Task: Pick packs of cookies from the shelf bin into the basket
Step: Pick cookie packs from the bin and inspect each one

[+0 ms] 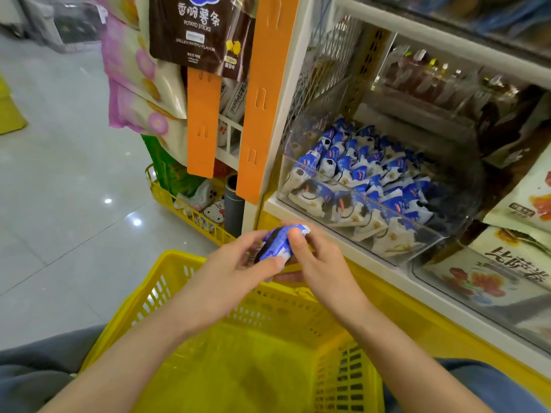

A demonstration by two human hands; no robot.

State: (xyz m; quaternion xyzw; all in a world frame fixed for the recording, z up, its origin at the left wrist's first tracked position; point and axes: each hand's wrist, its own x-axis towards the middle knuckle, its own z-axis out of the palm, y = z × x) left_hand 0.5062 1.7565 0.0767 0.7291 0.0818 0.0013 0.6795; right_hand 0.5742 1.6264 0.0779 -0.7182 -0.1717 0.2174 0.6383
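Both the left hand [232,265] and right hand [317,263] pinch one crinkly blue-and-white wrapped cookie pack [275,244] above the yellow latticed plastic basket [179,263]. The clear plastic shelf bin [447,234] sits at two o'clock.

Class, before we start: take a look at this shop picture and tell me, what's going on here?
A person holds one blue cookie pack in both hands, the left hand and the right hand, just above the far rim of a yellow basket. The pack is not in the basket yet, and none show inside it. Next to the hands, the clear shelf bin is heaped with more packs.
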